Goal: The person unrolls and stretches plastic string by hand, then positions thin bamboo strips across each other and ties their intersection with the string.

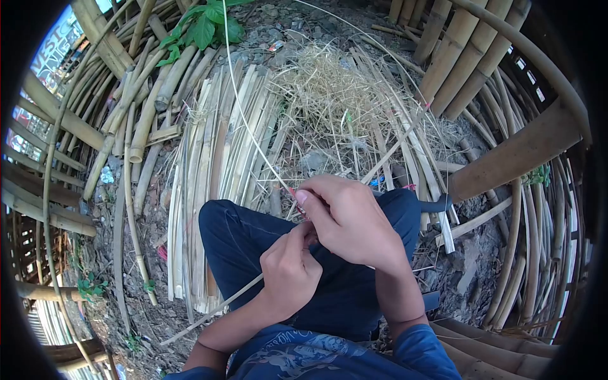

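Note:
My right hand (354, 218) is closed, its thumb and fingers pinching something red, near the end of a long thin pale strip (244, 117) that curves up out of view. Just below and to the left, my left hand (288, 269) is closed around a thin bamboo strip (234, 299), whose tail slants down to the lower left. Both hands meet above my lap, the right over the left. Whether the two strips are one piece is hidden by my fingers.
Split bamboo slats (209, 152) lie in front and to the left, with a heap of shavings (326, 92) beyond. Bamboo poles (161, 95) stand or lean on the left; a thick pole (513, 155) juts in from the right. A leafy plant (202, 28) grows at the top.

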Tool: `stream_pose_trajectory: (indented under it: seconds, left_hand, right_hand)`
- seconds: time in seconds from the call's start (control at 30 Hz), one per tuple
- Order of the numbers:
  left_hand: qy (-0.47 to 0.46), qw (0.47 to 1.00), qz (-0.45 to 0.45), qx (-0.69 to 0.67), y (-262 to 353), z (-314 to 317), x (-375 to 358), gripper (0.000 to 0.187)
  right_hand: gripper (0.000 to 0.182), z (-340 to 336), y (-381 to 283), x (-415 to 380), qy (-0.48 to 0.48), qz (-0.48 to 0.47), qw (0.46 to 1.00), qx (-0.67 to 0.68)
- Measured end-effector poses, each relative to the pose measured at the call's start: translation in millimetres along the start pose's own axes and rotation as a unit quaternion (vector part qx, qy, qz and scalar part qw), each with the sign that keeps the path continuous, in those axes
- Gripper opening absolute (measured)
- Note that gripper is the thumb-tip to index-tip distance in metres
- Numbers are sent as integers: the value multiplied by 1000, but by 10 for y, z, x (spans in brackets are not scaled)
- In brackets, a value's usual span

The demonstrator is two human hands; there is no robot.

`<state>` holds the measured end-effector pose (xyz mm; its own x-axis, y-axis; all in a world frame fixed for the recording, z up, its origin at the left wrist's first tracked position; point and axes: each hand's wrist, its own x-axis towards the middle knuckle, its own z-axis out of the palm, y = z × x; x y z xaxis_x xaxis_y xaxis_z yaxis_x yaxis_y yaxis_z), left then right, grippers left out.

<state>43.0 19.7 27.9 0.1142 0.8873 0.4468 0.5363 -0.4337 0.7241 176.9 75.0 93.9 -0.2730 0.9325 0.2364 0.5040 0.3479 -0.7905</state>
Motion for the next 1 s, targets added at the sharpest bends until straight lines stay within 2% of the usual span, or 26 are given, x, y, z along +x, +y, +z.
stream_pose_trajectory:
  seconds: [0.03, 0.07, 0.1, 0.13, 0.2, 0.27, 0.33, 0.4, 0.43, 0.47, 0.5, 0.53, 0.6, 0.63, 0.7, 0.73, 0.8, 0.83, 0.87, 0.93, 0.97, 1.0]
  left_hand:
    - [0, 1000, -1, 1, -21, 5, -7, 36]
    - [4, 1000, -12, -20, -51, 11, -6, 36]
    - [8, 999, -24, -41, -70, 7, -12, 36]
    - [9, 999, -25, -39, -74, -12, -4, 36]
    - [4, 996, -65, -63, -73, -69, 54, 35]
    - [3, 996, -63, -59, -86, -150, 108, 32]
    - [0, 967, -180, -182, -34, -241, 124, 16]
    - [-4, 953, -218, -210, 25, -333, 132, 16]
    - [-22, 948, -223, -224, 33, -388, 116, 16]
    - [-40, 943, -227, -239, 32, -429, 103, 16]
    - [-54, 930, -233, -279, 31, -460, 82, 17]
    - [-60, 930, -235, -276, 39, -499, 71, 17]
    - [-85, 906, -299, -287, 61, -535, 71, 15]
    - [-86, 906, -300, -287, 56, -524, 61, 15]
    - [-80, 895, -306, -313, 21, -491, 51, 14]
    - [-80, 896, -306, -313, 10, -487, 53, 14]
    - [-46, 899, -312, -304, -22, -481, 85, 15]
    - [-43, 899, -312, -304, -60, -457, 80, 15]
    - [-29, 901, -308, -303, -109, -424, 61, 14]
    - [-18, 903, -305, -303, -131, -400, 46, 13]
    - [-25, 899, -321, -295, -120, -404, 44, 13]
    - [-33, 896, -336, -287, -108, -411, 51, 13]
  right_hand:
    - [17, -10, 15, -11, -1, 0, 1000, 1]
    - [16, -30, 37, -14, 127, -104, 978, -129]
    - [16, -32, 50, -18, 249, -203, 913, -252]
    - [16, 8, 26, -92, 248, -204, 913, -250]
    - [12, 165, -77, -448, 348, -205, 908, -111]
    - [11, 538, 23, -886, 276, -255, 919, 119]
    - [15, 925, 183, -1072, 179, -222, 940, 187]
    - [23, 1238, 349, -1112, 163, -21, 965, 205]
    - [26, 1303, 406, -1077, 136, 117, 954, 241]
    - [24, 1439, 469, -1007, 202, 222, 838, 456]
    - [21, 1409, 553, -928, 199, 241, 834, 455]
    - [23, 1401, 576, -822, 249, 200, 834, 450]
    - [30, 1321, 649, -704, 290, 57, 897, 330]
    - [30, 1248, 650, -670, 290, 59, 897, 329]
    - [37, 1065, 559, -592, 113, -4, 889, 443]
    - [37, 1076, 584, -599, 113, -4, 889, 443]
    - [46, 1124, 650, -592, 41, 20, 791, 610]
    - [49, 1133, 651, -604, 54, 66, 776, 624]
    - [49, 1130, 643, -607, 52, 67, 777, 624]
    - [49, 1113, 604, -617, 13, 129, 758, 640]
    - [36, 1120, 568, -609, 31, 143, 753, 641]
    - [36, 1104, 597, -618, 33, 144, 753, 641]
